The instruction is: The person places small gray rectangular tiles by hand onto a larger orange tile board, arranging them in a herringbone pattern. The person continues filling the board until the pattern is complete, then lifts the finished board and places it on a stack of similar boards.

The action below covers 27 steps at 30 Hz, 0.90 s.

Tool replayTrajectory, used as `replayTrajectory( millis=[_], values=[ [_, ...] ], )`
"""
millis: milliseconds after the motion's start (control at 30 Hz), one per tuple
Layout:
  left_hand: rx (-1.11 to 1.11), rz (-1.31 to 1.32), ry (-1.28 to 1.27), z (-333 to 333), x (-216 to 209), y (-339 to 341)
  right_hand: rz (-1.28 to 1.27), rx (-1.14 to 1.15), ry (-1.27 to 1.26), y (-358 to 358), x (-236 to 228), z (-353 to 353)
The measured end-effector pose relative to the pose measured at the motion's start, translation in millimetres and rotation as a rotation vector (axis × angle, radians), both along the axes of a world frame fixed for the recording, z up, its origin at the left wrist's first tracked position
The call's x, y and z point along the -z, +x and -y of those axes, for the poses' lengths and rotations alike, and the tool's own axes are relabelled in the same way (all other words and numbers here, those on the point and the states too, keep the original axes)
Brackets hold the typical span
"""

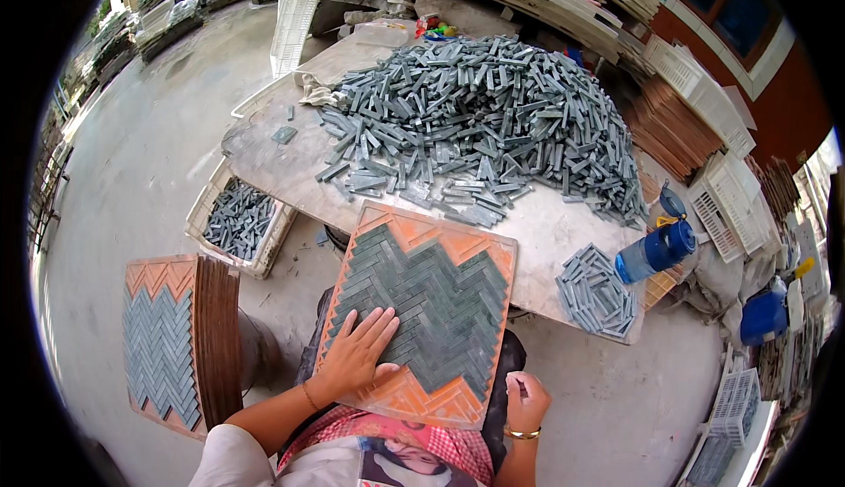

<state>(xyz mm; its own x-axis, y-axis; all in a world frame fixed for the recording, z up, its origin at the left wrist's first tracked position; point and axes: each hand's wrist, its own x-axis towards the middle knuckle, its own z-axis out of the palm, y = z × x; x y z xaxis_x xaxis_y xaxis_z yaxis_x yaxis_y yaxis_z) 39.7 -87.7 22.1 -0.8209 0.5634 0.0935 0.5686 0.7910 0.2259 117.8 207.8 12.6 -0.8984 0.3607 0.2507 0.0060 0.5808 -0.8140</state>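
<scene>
On my lap rests an orange tray (482,249) with a herringbone pattern of raised ridges, its upper edge by the table. Dark grey-green stone strips (431,302) fill most of its middle, while the orange grooves stay bare at the top and bottom. My left hand (361,353) lies flat with fingers stretched over the strips at the tray's left side. Off the tray's lower right edge, my right hand (528,402) is closed with its fingers curled. What it holds, if anything, is hidden.
A large heap of stone strips (493,117) covers the table (273,179) ahead. A smaller pile (598,289) and a blue bottle (656,251) sit at its right. Left of me are a white crate (286,227) of strips and stacked trays (216,337).
</scene>
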Motion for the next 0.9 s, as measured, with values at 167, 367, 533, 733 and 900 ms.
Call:
replayTrajectory(
  millis=[167, 367, 533, 733, 900],
  values=[
    [-0.023, 0.039, 0.017, 17.2, 1.5, 39.0, -0.011, -0.035, 0.026, -3.1, -4.7, 5.3],
    [-0.048, 0.176, 0.091, 40.3, 6.5, 69.2, 0.025, -0.126, 0.038, -7.0, -1.1, 21.3],
    [-0.319, 0.16, 0.331, 64.7, -1.9, 62.5, 0.075, -0.149, 0.075, -10.3, 9.1, 26.0],
    [-0.737, 0.512, 0.981, 92.5, 25.5, 41.5, 0.194, -0.058, -0.216, -3.1, 7.1, 19.1],
    [-0.703, 0.773, 1.177, 85.7, 29.5, 23.9, 0.134, -0.039, -0.149, -1.1, 15.1, 11.9]
  ],
)
